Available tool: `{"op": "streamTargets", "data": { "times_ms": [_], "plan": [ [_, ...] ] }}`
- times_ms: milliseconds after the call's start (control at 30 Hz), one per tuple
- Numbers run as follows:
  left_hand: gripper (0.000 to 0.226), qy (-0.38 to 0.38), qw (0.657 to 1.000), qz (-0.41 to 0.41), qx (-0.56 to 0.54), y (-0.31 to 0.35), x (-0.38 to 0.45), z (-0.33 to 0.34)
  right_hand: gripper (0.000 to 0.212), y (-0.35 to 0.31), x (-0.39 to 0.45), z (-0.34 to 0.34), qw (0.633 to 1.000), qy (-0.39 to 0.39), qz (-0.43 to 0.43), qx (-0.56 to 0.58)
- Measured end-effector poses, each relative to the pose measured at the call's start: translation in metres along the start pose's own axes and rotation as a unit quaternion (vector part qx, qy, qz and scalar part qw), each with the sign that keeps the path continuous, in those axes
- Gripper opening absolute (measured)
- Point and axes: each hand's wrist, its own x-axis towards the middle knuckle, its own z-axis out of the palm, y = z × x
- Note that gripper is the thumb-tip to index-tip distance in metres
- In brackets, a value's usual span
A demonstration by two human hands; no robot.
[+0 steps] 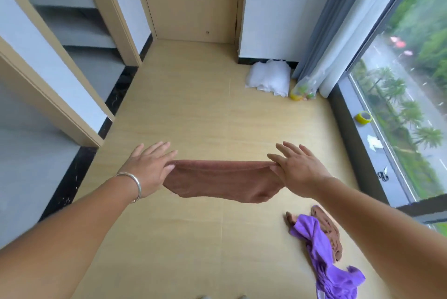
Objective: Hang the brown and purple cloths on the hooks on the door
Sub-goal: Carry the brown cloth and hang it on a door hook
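Observation:
A brown cloth [221,181] hangs stretched between both hands above the floor. My left hand [150,166] pinches its left top corner with thumb and forefinger, the other fingers spread; a silver bangle is on that wrist. My right hand [298,168] pinches the right top corner the same way. On the floor at the lower right lies a crumpled purple cloth [324,257] on top of another brown cloth [330,228]. The light wooden door [193,1] stands shut straight ahead at the far end. No hooks show on the part of it in view.
A white bag [268,77] and a clear bag of small things [303,90] sit in the far right corner by grey curtains [338,32]. A tape roll [363,118] and scissors [383,175] lie on the window sill. Doorways open on the left.

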Motion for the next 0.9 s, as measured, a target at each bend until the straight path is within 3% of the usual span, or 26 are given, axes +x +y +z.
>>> {"op": "streamTargets", "data": {
  "times_ms": [433,900],
  "plan": [
    [0.049,0.173,0.984,-0.029,0.02,-0.026,-0.035,-0.277,0.052,0.041,-0.04,-0.282,0.979,0.203,0.02,-0.03],
    [0.047,0.324,0.941,-0.051,0.077,-0.009,-0.106,-0.466,0.049,0.06,-0.11,-0.464,0.942,0.327,0.039,-0.062]
  ]
}}
